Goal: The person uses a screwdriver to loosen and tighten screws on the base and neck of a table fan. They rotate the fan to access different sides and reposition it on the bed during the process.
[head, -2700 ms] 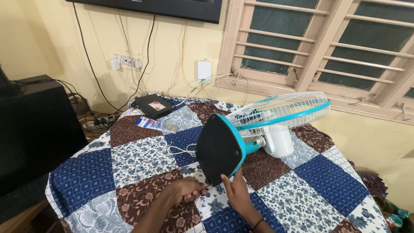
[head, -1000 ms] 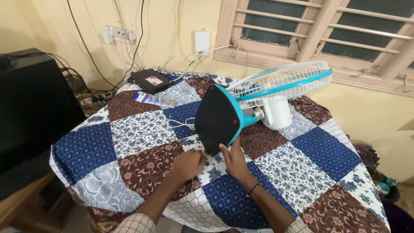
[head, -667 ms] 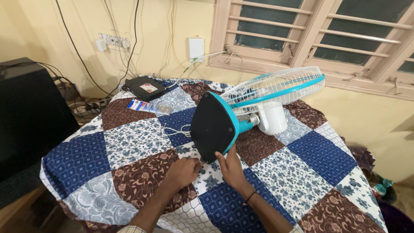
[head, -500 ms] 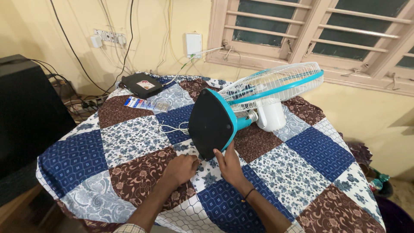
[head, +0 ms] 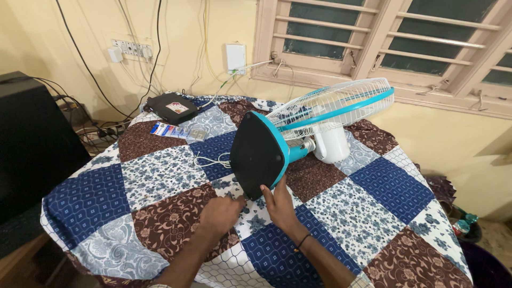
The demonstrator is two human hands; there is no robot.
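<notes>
Both my forearms come up from the bottom edge, cut off below the elbows. My left hand (head: 220, 213) lies knuckles up on the patchwork quilt (head: 373, 213), fingers curled loosely under so I cannot tell whether that grip is pressed together or slack; it holds nothing that I can see, and it sits just beside the lower edge of the fan's base. My right hand (head: 278, 202) (a thin dark band at the wrist) reaches up with fingers spread, the fingertips touching the bottom rim of the base, an open grip resting against it rather than pinching.

The table fan (head: 298, 138) lies tipped on its side on the quilt, its dark underside with a teal rim facing me, the teal neck running back to a white motor housing and a white wire cage with a teal ring, tilted toward the window. The blades inside the cage are hard to make out. A thin white cord (head: 210, 159) loops on the quilt left of the base.

Farther back, a flat blue-and-white blister packet (head: 177, 131) lies on a brown patch, and beyond it a black box (head: 172, 108) with a pale label on top sits at the quilt's far edge. On the wall behind, a white switch strip (head: 130, 49) and a white socket plate (head: 235, 57) trail cables.
</notes>
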